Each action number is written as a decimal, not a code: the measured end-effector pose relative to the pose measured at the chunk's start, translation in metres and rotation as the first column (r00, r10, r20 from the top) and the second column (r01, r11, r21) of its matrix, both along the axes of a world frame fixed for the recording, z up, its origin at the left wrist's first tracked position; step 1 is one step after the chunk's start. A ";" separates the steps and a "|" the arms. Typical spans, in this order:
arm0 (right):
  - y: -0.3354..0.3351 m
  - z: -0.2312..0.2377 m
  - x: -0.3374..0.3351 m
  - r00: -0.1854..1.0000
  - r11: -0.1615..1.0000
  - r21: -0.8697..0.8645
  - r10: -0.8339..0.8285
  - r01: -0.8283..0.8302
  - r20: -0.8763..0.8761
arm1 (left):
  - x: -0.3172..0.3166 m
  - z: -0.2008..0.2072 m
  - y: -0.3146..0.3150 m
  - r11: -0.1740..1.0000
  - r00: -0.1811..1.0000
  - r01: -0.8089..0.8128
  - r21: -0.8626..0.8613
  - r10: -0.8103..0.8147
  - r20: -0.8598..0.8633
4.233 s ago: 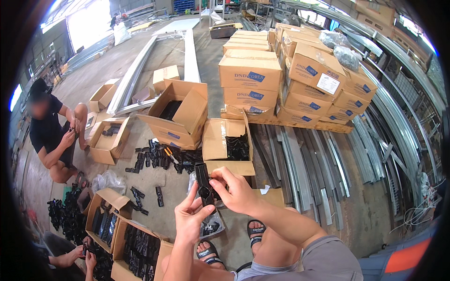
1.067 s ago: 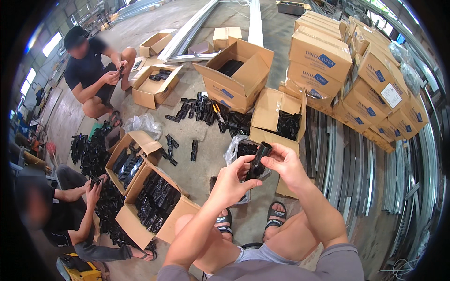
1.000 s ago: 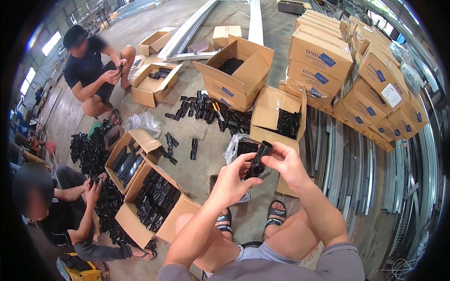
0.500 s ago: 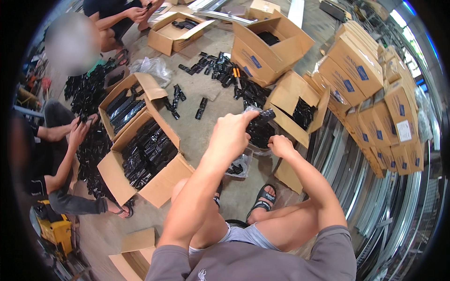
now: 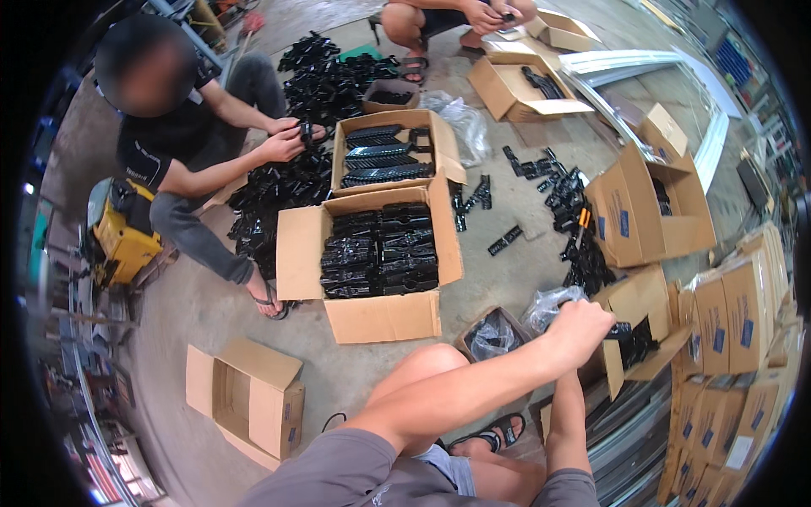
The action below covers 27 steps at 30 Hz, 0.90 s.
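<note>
My left hand (image 5: 583, 331) is closed, with a black plastic part (image 5: 620, 330) sticking out at its fingers. It hangs beside a small open carton (image 5: 635, 296) holding more black parts (image 5: 639, 345). My right forearm (image 5: 567, 422) rises from below, but its hand is hidden behind my left wrist and forearm. Crumpled clear plastic (image 5: 547, 306) shows just beyond my left hand. A small box lined with a clear bag (image 5: 494, 335) stands left of it, partly covered by my left forearm.
A carton packed with black parts (image 5: 380, 249) and another with stacked parts (image 5: 389, 156) stand left of centre. Loose black parts (image 5: 573, 211) lie on the floor. A co-worker's hands (image 5: 291, 135) hold a black part at left. Stacked cartons (image 5: 726, 321) and metal profiles (image 5: 634, 439) flank my right.
The view has swung left, so the cartons sit further right. My left hand now crosses in front of my right, which has passed out of sight behind it.
</note>
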State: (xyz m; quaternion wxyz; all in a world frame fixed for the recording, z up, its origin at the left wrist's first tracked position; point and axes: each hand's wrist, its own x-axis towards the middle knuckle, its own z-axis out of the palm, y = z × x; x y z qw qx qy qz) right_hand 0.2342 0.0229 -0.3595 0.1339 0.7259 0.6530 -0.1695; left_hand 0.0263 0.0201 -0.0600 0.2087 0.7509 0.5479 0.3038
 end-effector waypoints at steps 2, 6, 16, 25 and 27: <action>0.003 0.001 -0.004 1.000 0.999 -0.013 0.029 -0.029 0.004 | 0.001 -0.004 -0.001 1.000 0.999 -0.029 0.008 0.029 0.017; 0.009 0.008 -0.002 0.998 0.998 -0.035 0.059 -0.059 0.008 | 0.000 -0.001 -0.001 1.000 0.998 -0.007 0.023 0.006 0.057; 0.016 0.037 0.012 0.991 0.993 -0.003 0.120 -0.121 -0.053 | 0.015 -0.008 -0.002 0.996 0.996 -0.009 0.086 0.002 0.085; 0.009 0.138 0.030 0.744 0.988 0.153 0.122 -0.028 -0.657 | 0.005 0.000 -0.004 0.998 0.997 0.061 0.033 -0.063 0.050; 0.004 0.199 0.019 0.256 0.830 -0.341 -0.481 0.441 -0.838 | -0.002 -0.005 -0.005 0.997 0.996 0.073 0.032 -0.074 0.056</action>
